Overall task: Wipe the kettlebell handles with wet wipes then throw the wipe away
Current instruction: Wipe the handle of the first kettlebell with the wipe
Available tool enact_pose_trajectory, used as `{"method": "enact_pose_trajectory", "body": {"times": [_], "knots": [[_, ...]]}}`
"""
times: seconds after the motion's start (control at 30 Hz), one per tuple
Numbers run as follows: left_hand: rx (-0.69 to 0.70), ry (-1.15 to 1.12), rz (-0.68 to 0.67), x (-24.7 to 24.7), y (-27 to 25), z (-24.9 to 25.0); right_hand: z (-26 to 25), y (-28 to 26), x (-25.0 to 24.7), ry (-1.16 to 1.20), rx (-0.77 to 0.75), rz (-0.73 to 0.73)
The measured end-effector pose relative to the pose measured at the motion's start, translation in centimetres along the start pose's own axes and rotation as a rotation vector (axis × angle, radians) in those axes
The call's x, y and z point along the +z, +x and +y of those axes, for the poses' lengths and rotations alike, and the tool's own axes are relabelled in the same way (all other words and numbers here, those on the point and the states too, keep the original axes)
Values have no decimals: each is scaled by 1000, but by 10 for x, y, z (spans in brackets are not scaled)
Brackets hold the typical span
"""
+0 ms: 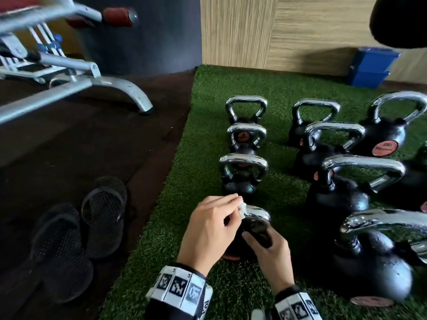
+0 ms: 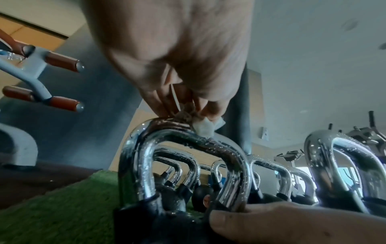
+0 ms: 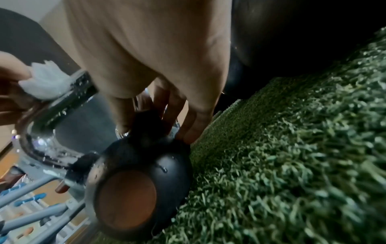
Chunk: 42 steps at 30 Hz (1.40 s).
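The wet wipe (image 2: pixel 205 127), bunched small and white, sits pinched between the left hand's (image 1: pixel 209 229) fingers (image 2: pixel 211 105) and pressed on top of the chrome handle (image 2: pixel 188 137) of the nearest kettlebell (image 3: pixel 133 186). Below those fingers, the right hand (image 1: pixel 272 257) grips the kettlebell where the handle meets the black body. It stands on green turf (image 1: pixel 201 158); beyond the fingers more kettlebells (image 1: pixel 243 174) stand in rows.

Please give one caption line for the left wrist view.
Left hand presses a wet wipe on the chrome kettlebell handle.
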<state>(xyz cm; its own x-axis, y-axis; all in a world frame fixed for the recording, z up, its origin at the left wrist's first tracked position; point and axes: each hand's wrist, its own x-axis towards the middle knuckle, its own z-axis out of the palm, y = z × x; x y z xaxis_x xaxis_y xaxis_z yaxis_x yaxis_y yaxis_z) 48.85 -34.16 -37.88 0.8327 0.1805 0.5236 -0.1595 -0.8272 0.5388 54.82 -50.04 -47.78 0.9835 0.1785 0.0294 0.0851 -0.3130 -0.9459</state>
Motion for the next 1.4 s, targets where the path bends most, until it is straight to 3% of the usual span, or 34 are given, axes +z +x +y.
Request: {"method": "enact_pose_trajectory", "body": {"times": [0.13, 0.3, 0.5, 0.7, 0.83, 0.97, 1.2, 1.3, 1.4], "knots": [[-108, -22, 108, -8, -4, -14, 4, 1, 2, -32, 4, 37], [-97, -55, 53, -3, -10, -7, 6, 2, 0, -39, 9, 43], [-238, -195, 186, 3, -11, -14, 8, 2, -1, -15, -9, 18], [-179, -131, 142, 7, -14, -14, 10, 3, -1, -27, -18, 19], [-319, -232, 229, 3, -18, -31, 9, 4, -1, -27, -2, 19], [-333, -353, 221, 7, -24, -38, 9, 3, -1, -37, 3, 23], [-555, -655, 209, 24, -36, -67, 5, 4, -2, -91, 9, 36], [-642, -666, 156, 38, -46, -73, 2, 2, -2, -92, 27, 46], [-624, -632, 102, 41, -59, -75, 1, 2, -1, -87, 35, 54]]}}
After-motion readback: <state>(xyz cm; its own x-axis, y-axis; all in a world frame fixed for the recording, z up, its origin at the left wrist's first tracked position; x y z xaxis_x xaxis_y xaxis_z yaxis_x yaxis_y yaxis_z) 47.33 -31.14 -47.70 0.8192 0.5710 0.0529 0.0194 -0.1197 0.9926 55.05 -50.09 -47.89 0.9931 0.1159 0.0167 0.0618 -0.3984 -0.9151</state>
